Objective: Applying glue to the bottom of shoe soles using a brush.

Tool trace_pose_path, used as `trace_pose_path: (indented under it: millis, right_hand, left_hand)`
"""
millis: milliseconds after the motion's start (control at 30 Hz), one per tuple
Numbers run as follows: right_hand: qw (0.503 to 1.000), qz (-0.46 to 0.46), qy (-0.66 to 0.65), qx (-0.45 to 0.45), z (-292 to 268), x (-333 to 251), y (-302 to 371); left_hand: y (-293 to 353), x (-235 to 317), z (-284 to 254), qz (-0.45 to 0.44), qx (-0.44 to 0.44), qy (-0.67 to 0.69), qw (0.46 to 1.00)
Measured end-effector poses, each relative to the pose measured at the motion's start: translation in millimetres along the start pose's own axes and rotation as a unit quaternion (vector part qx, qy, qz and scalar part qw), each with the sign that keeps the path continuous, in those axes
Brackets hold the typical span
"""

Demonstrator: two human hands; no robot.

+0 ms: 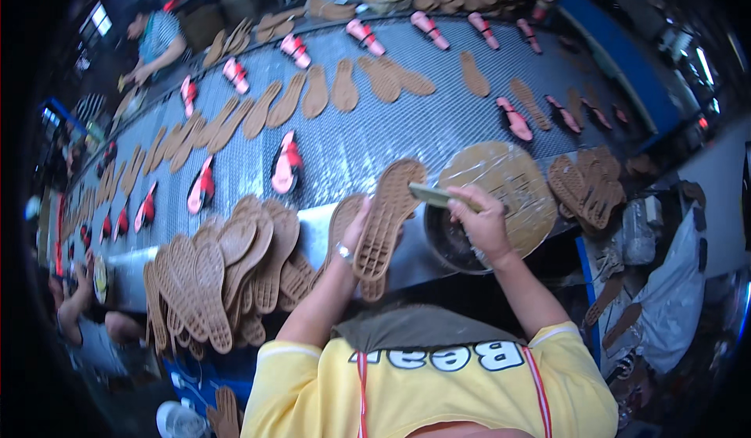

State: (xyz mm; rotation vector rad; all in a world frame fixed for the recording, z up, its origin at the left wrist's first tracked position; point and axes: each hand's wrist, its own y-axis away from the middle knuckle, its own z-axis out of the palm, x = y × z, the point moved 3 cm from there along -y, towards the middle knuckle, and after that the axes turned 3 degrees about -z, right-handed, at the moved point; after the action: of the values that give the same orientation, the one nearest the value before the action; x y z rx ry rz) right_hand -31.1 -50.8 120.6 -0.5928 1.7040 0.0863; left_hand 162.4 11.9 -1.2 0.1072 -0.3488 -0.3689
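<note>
Head view: A tan rubber shoe sole [386, 220] is held tread side up in the left hand [356, 231], the fingers closed around its lower half, just above the near edge of the conveyor belt [375, 137]. A flat brush [438, 196] is gripped in the right hand [483, 219], the fist closed on the handle, with the bristle end lying against the upper right edge of the sole. A dark pot [447, 244] is seen directly under the right hand, beside a round film-covered disc [508, 180]. A stack of soles [223, 278] lies to the left, touching the belt edge. Further soles and pink-lined shoe uppers [285, 164] are spread along the belt.

The step in hand is judged to be coating the sole with the brush. The next move is judged to call for even strokes across the tread, with the sole kept steady and level.
</note>
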Motion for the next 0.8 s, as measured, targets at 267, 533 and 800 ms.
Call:
trace_pose_path:
  millis: [267,533,800]
  right_hand:
    - [0.966,0.100,-0.218,0.095,-18,-33,23]
    - [0.921,0.170,-0.318,0.150,-49,0,77]
    - [0.867,0.237,-0.404,0.171,-48,31,114]
  left_hand:
    - [-102,107,19,0.091,0.051,-0.159,0.982]
    - [-56,84,-34,0.045,0.273,-0.283,0.918]
    - [55,16,-49,0.189,0.309,-0.601,0.712]
